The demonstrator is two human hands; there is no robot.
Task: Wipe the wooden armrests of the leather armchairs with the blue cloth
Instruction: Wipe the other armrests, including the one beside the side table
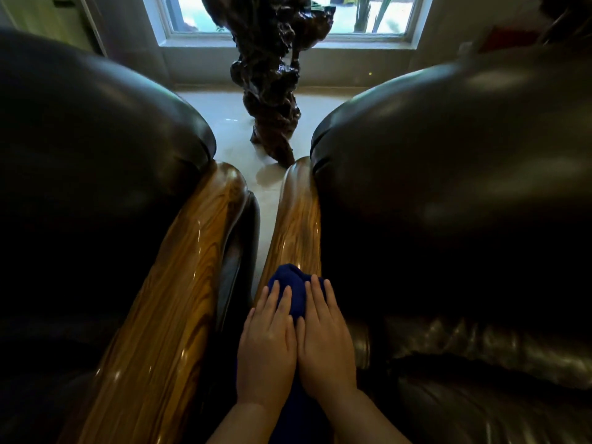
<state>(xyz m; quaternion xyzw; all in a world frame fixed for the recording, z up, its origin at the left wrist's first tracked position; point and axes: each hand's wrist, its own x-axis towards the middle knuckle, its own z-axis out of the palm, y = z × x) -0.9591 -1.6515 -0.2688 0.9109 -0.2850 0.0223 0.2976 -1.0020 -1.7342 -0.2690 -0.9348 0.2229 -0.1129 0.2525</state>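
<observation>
Two dark leather armchairs stand side by side, the left armchair (96, 149) and the right armchair (448, 149). Each has a glossy wooden armrest facing the narrow gap: the left armrest (179, 283) and the right armrest (298, 219). A blue cloth (293, 291) lies bunched on the near part of the right armrest. My left hand (267, 350) and my right hand (325, 344) rest side by side, palms down, pressing on the cloth with fingers extended. The near end of the right armrest is hidden under hands and cloth.
A dark gnarled wooden sculpture (272, 91) stands on the pale tiled floor (224, 123) beyond the gap between the chairs. Behind it is a window (288, 14) with a white sill. The right chair's seat cushion (480, 363) lies at lower right.
</observation>
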